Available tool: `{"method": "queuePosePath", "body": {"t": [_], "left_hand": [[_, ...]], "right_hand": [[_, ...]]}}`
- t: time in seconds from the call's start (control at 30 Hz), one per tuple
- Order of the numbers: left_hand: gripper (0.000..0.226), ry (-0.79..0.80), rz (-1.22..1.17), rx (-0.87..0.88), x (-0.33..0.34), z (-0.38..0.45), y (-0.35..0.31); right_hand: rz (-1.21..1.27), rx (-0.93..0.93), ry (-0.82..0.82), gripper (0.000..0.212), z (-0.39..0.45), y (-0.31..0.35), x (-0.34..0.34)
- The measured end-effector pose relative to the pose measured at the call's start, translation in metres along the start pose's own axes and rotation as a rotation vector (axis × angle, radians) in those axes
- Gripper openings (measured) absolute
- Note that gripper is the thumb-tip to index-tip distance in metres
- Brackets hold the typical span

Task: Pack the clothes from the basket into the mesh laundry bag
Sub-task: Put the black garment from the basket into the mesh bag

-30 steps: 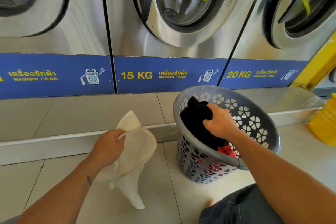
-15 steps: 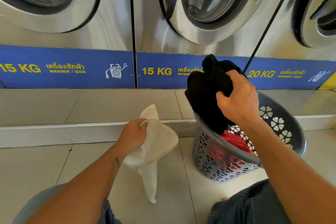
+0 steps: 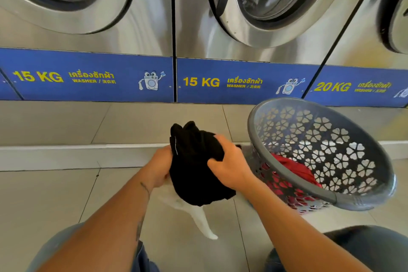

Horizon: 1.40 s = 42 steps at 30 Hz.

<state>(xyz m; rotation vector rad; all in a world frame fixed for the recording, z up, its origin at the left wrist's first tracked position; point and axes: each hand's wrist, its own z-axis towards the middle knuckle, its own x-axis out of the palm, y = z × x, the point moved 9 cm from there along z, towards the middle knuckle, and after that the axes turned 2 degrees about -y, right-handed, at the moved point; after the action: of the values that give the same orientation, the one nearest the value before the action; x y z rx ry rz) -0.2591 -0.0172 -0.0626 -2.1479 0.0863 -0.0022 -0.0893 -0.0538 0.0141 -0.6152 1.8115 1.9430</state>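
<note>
My right hand (image 3: 229, 168) grips a bunched black garment (image 3: 194, 165) and holds it over the white mesh laundry bag (image 3: 201, 218), which it mostly hides. Only the bag's lower tail shows, hanging below the garment. My left hand (image 3: 160, 164) is at the bag's mouth, its fingers hidden behind the black cloth. To the right, a grey plastic basket (image 3: 276, 168) with flower-shaped holes stands tilted on the floor, with a red garment (image 3: 293, 166) inside it.
Steel washing machines (image 3: 254, 17) with blue 15 KG and 20 KG labels line the back on a raised tiled step (image 3: 77, 150). My knees in denim (image 3: 364, 247) frame the bottom. Pale floor tiles (image 3: 44, 201) lie left of the bag.
My right hand has carried the black garment out of the basket and leftward, down onto the bag that my left hand holds. The red garment now lies exposed in the basket.
</note>
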Motion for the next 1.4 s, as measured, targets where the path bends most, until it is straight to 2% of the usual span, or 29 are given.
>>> {"method": "queuePosePath", "body": {"t": [0.1,0.2,0.33,0.43,0.57,0.63,0.77,0.9,0.97,1.13,1.23,1.4], "left_hand": [[0.041,-0.026,0.098,0.007,-0.009,0.009,0.000],[0.035,-0.052,0.124,0.036,-0.013,0.016,-0.001],[0.029,-0.053,0.229,0.147,-0.009,0.021,-0.007],[0.031,-0.015,0.330,0.171,0.000,0.017,-0.010],[0.035,0.043,0.448,0.264,0.019,0.012,-0.016],[0.035,0.063,0.459,0.297,0.025,0.009,-0.018],[0.031,0.111,0.408,0.338,0.033,0.001,-0.021],[0.030,0.185,0.372,0.366,0.043,-0.007,-0.022],[0.030,0.205,0.343,0.375,0.048,-0.010,-0.024],[0.028,0.219,0.317,0.374,0.054,-0.011,-0.023],[0.028,0.179,0.455,0.401,0.051,-0.006,-0.022],[0.030,0.130,0.675,0.397,0.056,-0.006,-0.016]], "right_hand": [[-0.077,0.014,0.132,0.061,0.006,-0.017,0.021],[-0.231,0.009,0.244,0.074,0.009,-0.030,0.038],[-0.483,0.001,0.281,0.068,0.010,-0.048,0.050],[-0.512,0.034,0.214,0.060,0.007,-0.059,0.044],[-0.382,0.055,0.138,0.054,0.007,-0.053,0.042],[-0.306,0.041,0.183,0.050,0.006,-0.049,0.051],[-0.236,0.082,0.315,0.025,-0.003,-0.058,0.067],[-0.292,0.092,0.398,0.039,-0.002,-0.061,0.081],[-0.239,0.142,0.398,0.046,0.001,-0.064,0.080],[0.178,0.492,0.356,0.055,0.003,-0.093,0.055],[0.409,0.682,0.310,0.057,-0.002,-0.113,0.045],[0.556,0.895,0.142,0.051,0.001,-0.141,0.035]]}}
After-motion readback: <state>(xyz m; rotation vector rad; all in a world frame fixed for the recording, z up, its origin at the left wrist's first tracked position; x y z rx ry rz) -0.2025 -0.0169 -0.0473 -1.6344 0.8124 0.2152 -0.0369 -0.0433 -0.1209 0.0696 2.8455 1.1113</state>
